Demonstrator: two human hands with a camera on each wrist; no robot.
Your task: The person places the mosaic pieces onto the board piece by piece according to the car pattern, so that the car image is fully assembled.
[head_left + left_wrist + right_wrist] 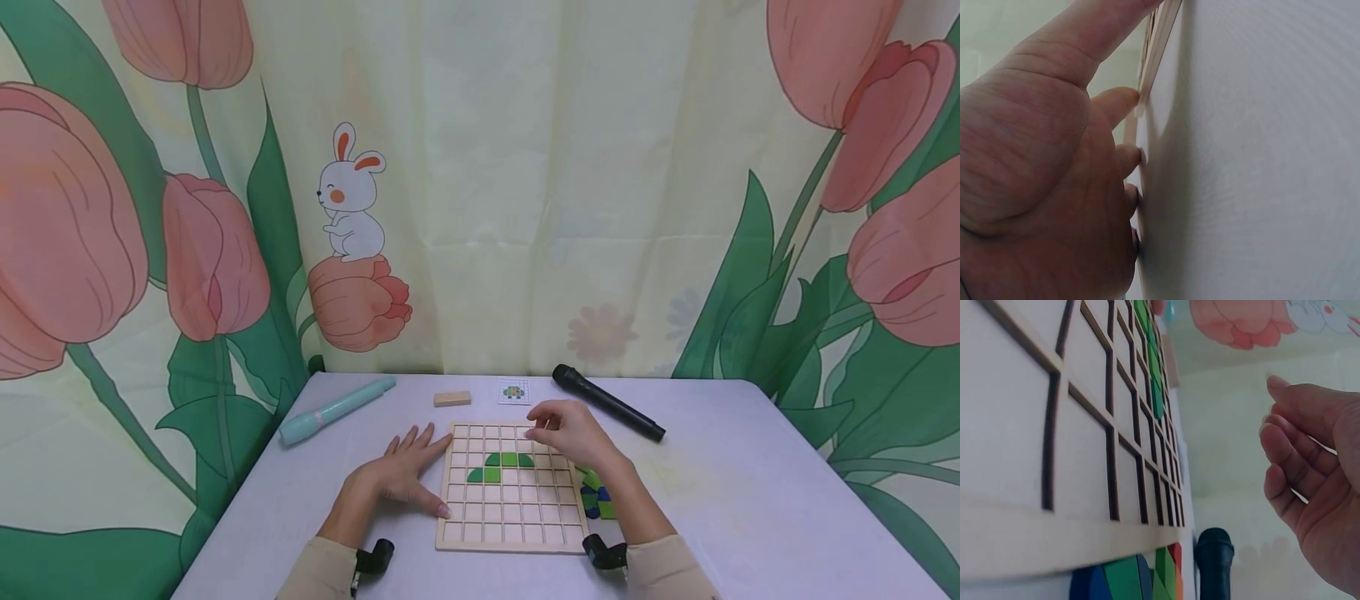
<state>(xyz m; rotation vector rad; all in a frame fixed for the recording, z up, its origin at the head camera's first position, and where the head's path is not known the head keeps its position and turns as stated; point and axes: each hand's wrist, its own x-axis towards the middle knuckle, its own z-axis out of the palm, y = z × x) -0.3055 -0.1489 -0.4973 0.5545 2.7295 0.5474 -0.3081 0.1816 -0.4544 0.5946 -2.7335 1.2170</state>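
A wooden grid board (510, 548) lies on the white table. Several green pieces sit in its cells: squares (509, 459) and rounded-corner pieces (476, 475), in two short rows. My left hand (405, 468) spreads its fingers along the board's left side, index fingertip and thumb at the edge; the left wrist view shows the other fingertips down on the tabletop. Above the board's upper right part hovers my right hand (573, 429), its fingers loosely bent. Nothing shows between that thumb and fingers (1282, 447) in the right wrist view.
Loose blue and green pieces (606, 509) lie against the board's right side, partly hidden by the right forearm. Behind the board are a wooden block (452, 399) and a small picture card (513, 392). A black microphone (609, 402) lies back right, a teal tube-shaped object (337, 412) back left.
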